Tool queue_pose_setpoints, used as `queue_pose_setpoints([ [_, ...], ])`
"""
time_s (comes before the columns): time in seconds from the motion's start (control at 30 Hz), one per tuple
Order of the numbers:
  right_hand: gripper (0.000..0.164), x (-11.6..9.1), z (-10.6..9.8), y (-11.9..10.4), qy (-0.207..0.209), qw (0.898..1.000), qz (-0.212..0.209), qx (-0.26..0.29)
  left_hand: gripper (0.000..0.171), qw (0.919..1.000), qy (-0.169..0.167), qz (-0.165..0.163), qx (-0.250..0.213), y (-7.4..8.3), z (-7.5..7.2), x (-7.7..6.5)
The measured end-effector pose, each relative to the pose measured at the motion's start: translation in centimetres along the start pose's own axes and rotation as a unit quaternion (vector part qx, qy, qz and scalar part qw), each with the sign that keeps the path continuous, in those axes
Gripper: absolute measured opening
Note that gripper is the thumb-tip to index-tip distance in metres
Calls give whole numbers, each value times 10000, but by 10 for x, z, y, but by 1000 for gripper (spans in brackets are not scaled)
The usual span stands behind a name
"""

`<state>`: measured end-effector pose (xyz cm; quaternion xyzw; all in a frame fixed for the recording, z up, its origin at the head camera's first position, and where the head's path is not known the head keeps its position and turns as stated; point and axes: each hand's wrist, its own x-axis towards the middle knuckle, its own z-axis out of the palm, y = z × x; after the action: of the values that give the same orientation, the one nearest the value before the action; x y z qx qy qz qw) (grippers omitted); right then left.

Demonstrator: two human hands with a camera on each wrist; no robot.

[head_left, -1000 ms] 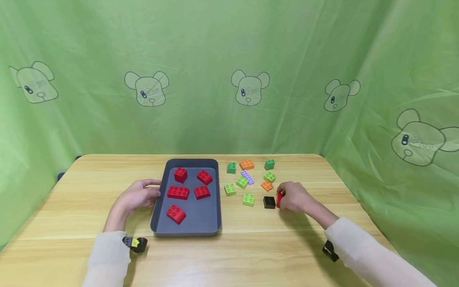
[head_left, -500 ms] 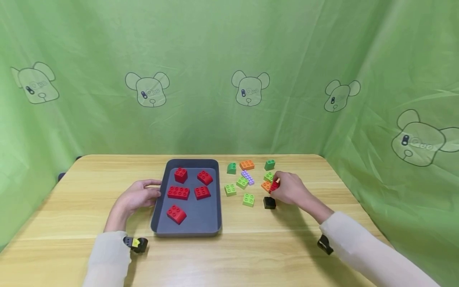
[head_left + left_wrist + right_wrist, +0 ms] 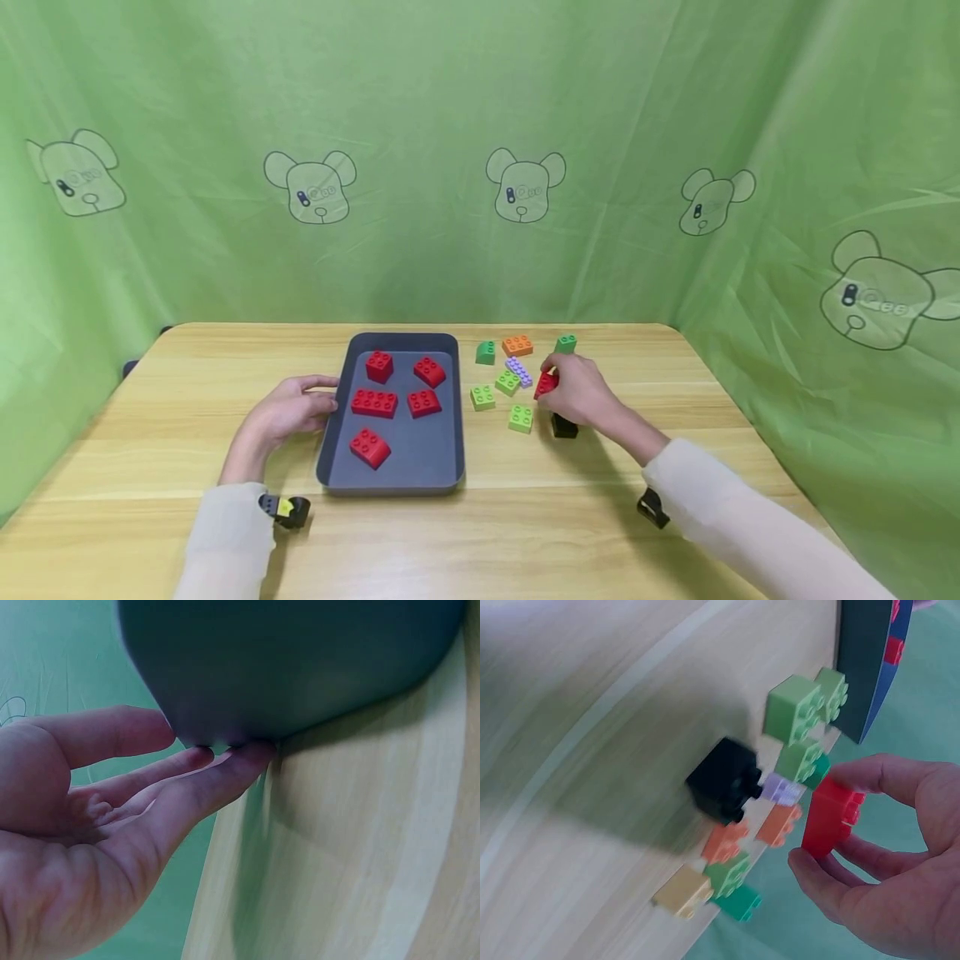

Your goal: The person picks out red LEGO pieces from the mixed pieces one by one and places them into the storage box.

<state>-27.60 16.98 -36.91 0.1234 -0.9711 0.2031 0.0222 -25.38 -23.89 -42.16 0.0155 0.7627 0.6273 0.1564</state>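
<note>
My left hand point(image 3: 288, 414) rests beside the dark grey tray point(image 3: 397, 479), its fairly straight fingertips touching the tray's left wall, as the left wrist view also shows. Several red building bricks lie inside, among them a long one point(image 3: 374, 403). To the right, my right hand point(image 3: 581, 390) pinches another red brick point(image 3: 827, 817) between thumb and fingers, held above the table. Just below that hand sits a black brick point(image 3: 565, 427), partly covered by it in the head view.
Loose bricks lie right of the tray: several light green ones point(image 3: 521, 418), a purple one point(image 3: 519, 372), an orange one point(image 3: 517, 345) and dark green ones point(image 3: 486, 352). The right wrist view adds a tan brick point(image 3: 683, 890). A green curtain point(image 3: 420, 250) stands behind the table.
The right hand has lifted the red brick from beside the black one and carried it left and away from the body, toward the tray. The left hand has kept its place.
</note>
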Motion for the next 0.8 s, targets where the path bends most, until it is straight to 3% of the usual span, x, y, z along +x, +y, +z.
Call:
queue_pose_setpoints([
  [0.5,44,7,22,-55,-77,9989,-430,180,50,10000,-4,-9,-8,2,2,-1],
  [0.8,44,11,37,-87,-338,9967,-631,382,49,10000,61,-45,65,2,0,-1],
])
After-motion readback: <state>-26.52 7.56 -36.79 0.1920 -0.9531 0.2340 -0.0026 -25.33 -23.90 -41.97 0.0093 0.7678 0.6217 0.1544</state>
